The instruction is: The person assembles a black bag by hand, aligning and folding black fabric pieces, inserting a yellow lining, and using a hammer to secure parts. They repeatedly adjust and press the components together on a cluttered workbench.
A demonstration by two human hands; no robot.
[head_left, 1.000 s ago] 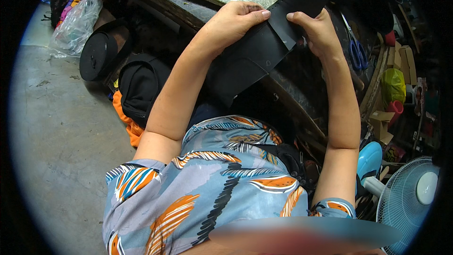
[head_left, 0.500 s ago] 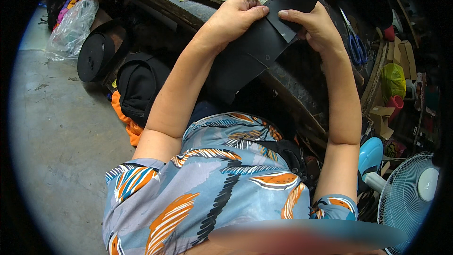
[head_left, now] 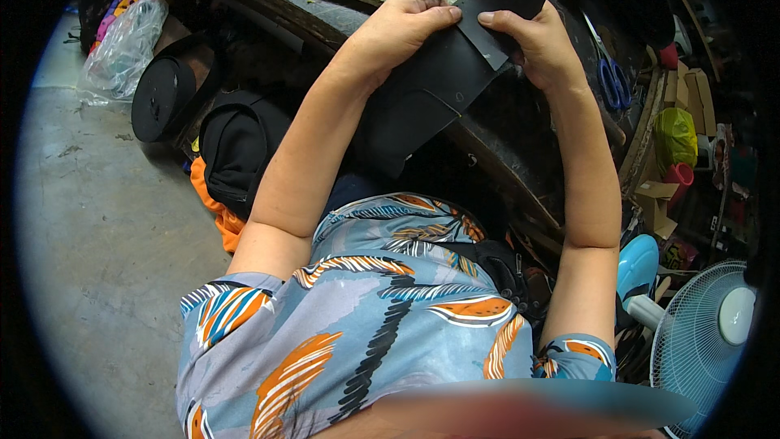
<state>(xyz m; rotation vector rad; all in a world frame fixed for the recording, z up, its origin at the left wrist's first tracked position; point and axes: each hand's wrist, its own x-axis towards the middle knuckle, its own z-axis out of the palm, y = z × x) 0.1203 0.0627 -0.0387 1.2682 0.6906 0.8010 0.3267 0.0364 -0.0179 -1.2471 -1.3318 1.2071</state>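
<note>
One black sheet (head_left: 431,73), a strip (head_left: 485,45) already laid across it, is left of the scissors (head_left: 614,84), with the left hand (head_left: 408,28) and right hand (head_left: 544,47) clamping fingers on the pair, any joining seemingly unfinished.

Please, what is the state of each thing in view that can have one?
Left hand: gripping the black sheet, thumb uppermost.
Right hand: gripping too, thumb uppermost.
Black sheet: held, smaller strip overlapping it.
Scissors: lying down; cannot tell if fully closed.
Fan: cannot tell whether spinning.
Clear plastic bag: crumpled.
</note>
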